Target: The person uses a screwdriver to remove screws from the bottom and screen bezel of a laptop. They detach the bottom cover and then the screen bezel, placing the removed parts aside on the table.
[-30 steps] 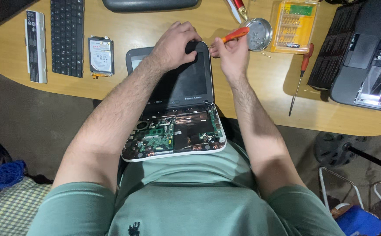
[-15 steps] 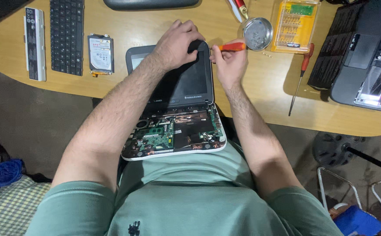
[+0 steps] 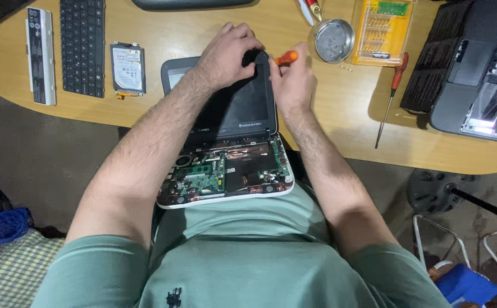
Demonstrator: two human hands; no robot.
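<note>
A small dismantled laptop (image 3: 231, 165) rests on my lap and against the wooden table's edge, its green circuit board exposed and its dark screen tilted back. My left hand (image 3: 225, 54) grips the top edge of the screen bezel. My right hand (image 3: 291, 82) holds an orange-handled tool (image 3: 286, 57) at the screen's top right corner; the tip is hidden behind the fingers.
On the wooden table (image 3: 339, 114) lie a white battery (image 3: 39, 54), a black keyboard (image 3: 82, 45), a hard drive (image 3: 127, 68), a round metal dish of screws (image 3: 334, 40), a yellow bit case (image 3: 382, 31), a red screwdriver (image 3: 391, 97) and another open laptop (image 3: 476, 68).
My right hand has shifted left and closer to the screen's top right corner with the orange tool. My left hand has stayed on the top edge of the bezel.
</note>
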